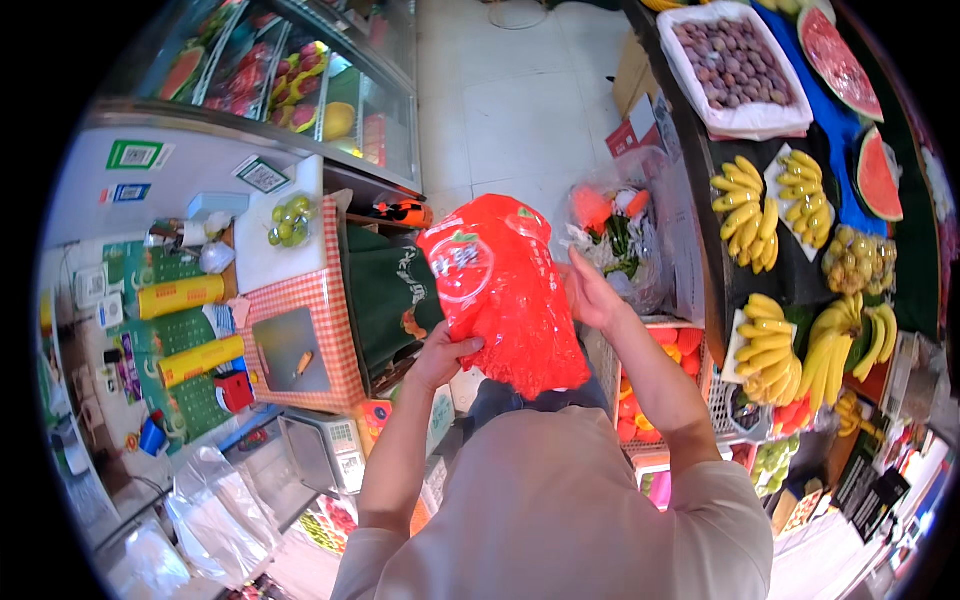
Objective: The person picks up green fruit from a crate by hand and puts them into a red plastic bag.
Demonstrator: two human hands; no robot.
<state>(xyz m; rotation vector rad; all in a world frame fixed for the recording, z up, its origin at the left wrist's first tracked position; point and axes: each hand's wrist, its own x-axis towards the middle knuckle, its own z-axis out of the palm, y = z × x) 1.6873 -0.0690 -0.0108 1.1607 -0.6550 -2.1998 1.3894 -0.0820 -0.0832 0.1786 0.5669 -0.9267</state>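
A large, crinkled red plastic bag with white and green print is held up in front of my body, above the aisle. My left hand grips its lower left edge, thumb on the front and the other fingers hidden behind. At its right edge, my right hand has hold of the bag, with some fingertips out of sight behind the plastic. Whether anything is inside the bag, I cannot tell. Just right of it, a clear plastic bag holds leafy greens and red pieces.
On the right, a dark stand carries bananas, watermelon pieces and a lined box of plums. To the left are a checked counter with green grapes and a scale. A glass fridge stands ahead, beside the tiled floor.
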